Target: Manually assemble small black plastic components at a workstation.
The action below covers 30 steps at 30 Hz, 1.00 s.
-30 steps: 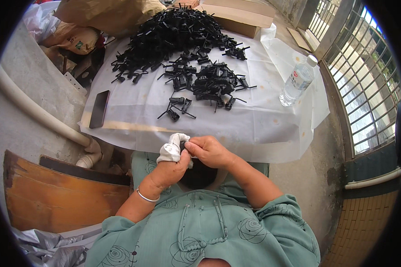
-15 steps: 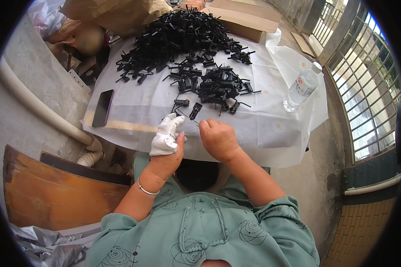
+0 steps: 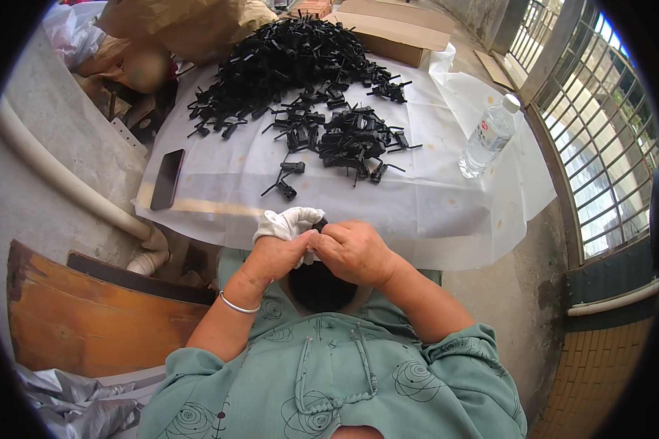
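Observation:
My left hand (image 3: 280, 245), with a white glove or cloth over its fingers and a silver bangle at the wrist, is closed at the near edge of the table. My bare right hand (image 3: 355, 251) presses against it, fingers pinched. Between the two sits a small black plastic part (image 3: 321, 224), mostly hidden by the fingers. Just beyond the hands lie two loose black plastic parts with thin arms, one (image 3: 293, 167) behind the other (image 3: 285, 191). A smaller cluster of such parts (image 3: 355, 139) lies farther back, in front of a large heap (image 3: 293, 62).
A white plastic sheet (image 3: 425, 212) covers the table. On it lie a dark phone (image 3: 168, 179) at the left and a clear water bottle (image 3: 489, 139) at the right. An open cardboard box (image 3: 395, 47) stands behind. Barred windows (image 3: 600, 139) line the right side.
My hands have come together and nearer to me. The black part that was on the sheet by my right fingers is gone from there; a black part now shows between my hands.

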### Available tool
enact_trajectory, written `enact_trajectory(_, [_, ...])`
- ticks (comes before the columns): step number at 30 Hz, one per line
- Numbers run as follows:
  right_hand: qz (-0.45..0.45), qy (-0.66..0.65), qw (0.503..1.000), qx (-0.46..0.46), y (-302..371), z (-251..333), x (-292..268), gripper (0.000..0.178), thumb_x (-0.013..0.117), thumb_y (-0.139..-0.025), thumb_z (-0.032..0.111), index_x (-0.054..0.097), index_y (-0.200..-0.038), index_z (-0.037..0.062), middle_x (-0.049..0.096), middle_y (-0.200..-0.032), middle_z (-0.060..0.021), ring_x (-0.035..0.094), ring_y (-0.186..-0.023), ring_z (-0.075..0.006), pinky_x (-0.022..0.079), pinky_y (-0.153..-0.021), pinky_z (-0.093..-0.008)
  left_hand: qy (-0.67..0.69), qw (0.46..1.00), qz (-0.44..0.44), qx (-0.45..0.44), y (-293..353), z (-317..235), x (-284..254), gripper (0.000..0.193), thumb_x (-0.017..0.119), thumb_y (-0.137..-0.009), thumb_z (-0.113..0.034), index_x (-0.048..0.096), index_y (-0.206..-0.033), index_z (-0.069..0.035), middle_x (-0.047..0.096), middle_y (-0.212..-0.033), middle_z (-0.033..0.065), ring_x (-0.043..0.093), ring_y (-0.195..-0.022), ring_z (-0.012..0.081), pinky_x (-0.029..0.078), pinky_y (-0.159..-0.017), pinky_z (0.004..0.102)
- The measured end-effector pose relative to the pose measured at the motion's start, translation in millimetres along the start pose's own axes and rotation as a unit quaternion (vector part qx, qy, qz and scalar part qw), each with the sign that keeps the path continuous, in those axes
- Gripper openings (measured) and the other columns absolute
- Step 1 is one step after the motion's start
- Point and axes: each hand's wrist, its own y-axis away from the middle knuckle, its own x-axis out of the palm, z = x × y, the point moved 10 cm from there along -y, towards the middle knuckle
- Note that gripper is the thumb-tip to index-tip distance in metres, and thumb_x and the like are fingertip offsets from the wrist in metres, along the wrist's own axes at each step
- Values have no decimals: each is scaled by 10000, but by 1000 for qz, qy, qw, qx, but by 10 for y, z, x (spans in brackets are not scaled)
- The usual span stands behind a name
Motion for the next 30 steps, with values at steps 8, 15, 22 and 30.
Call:
enact_trajectory(8, [-91,-385,817,420,406,-688,316,171,605,-859,171,544,-791,27,442,-596,12,352,-542,-61,337,-487,-222,56,993,28,98,99,-178,119,261,551,-850,-33,495,-1104,-20,571,-904,18,503,-597,37,419,-498,172])
enact_trajectory(15, [6,-315,881,353,291,-535,219,265,501,-917,207,533,-749,4,451,-583,-42,386,-552,-96,367,-507,-267,-66,989,-91,101,145,-159,-32,251,560,-816,-3,503,-1061,-5,525,-843,-14,453,-654,24,397,-555,167])
enact_trajectory(22, [56,-349,874,334,284,-489,341,246,476,-919,181,521,-772,-12,476,-605,-82,408,-569,-138,390,-540,-301,-179,961,-131,163,252,-365,2,261,602,-777,-43,567,-1024,34,596,-894,68,548,-794,111,466,-722,240])
enact_trajectory(30, [-6,-420,825,378,446,-524,552,242,483,-906,173,522,-757,-13,487,-596,-86,400,-569,-139,392,-549,-310,-302,901,-138,280,367,-543,99,250,578,-744,-24,579,-989,26,607,-921,154,601,-831,255,480,-760,307])
